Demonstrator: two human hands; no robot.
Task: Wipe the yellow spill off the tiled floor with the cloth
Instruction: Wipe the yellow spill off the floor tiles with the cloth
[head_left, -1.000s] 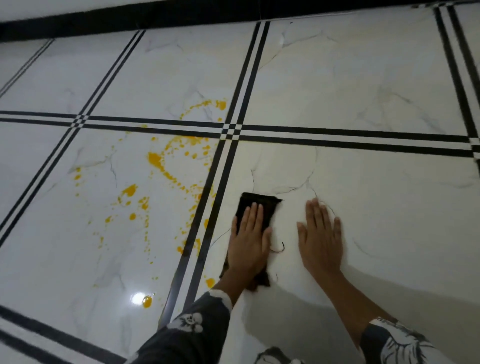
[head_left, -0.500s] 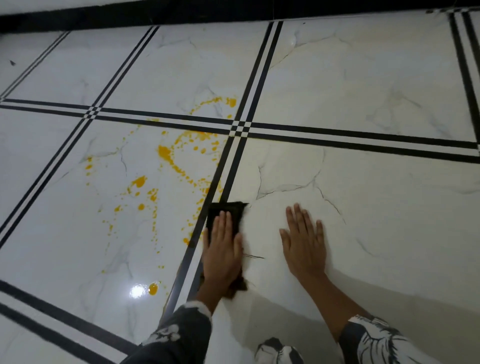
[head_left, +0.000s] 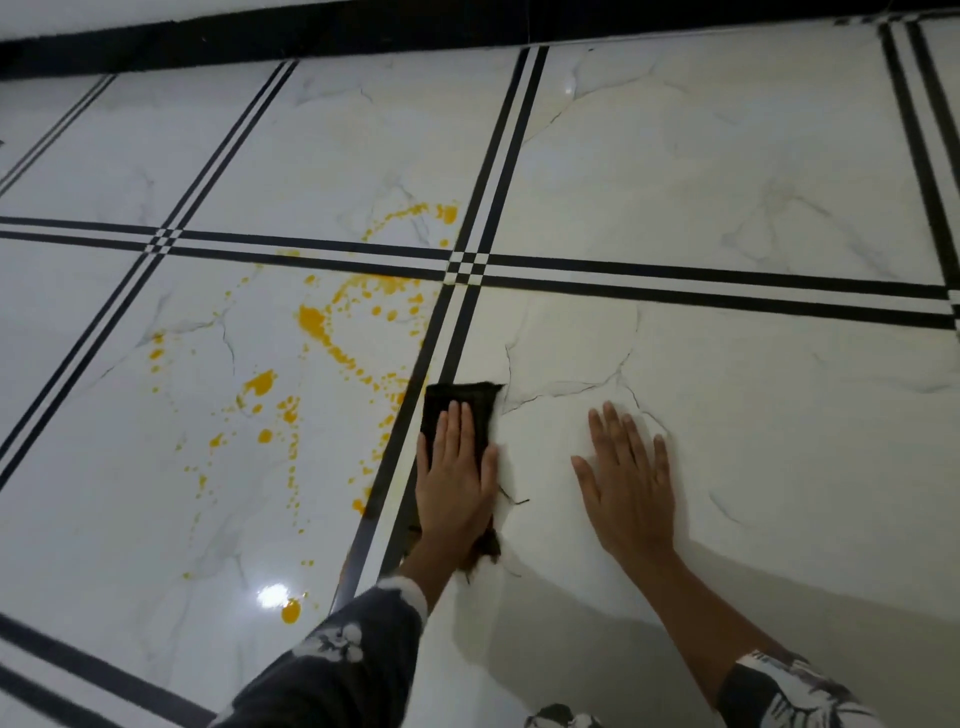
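A yellow spill (head_left: 332, 343) is spattered in drops and streaks across the white marble tile to the left of a black-striped joint. A dark folded cloth (head_left: 460, 400) lies on that joint, its far end showing beyond my fingers. My left hand (head_left: 454, 480) presses flat on the cloth with straight fingers. My right hand (head_left: 626, 486) rests flat on the bare tile to the right, apart from the cloth. A loose thread trails from the cloth's right edge. One larger yellow drop (head_left: 291, 612) sits near a bright light reflection in front.
The tiled floor (head_left: 727, 182) is glossy white marble crossed by black double stripes. A black skirting band (head_left: 311, 39) runs along the far edge. My patterned sleeves (head_left: 337, 654) enter from the bottom.
My left hand has slid the cloth leftward from the right-hand tile onto the striped joint, close to the spill's edge. My right hand stays flat on the tile.
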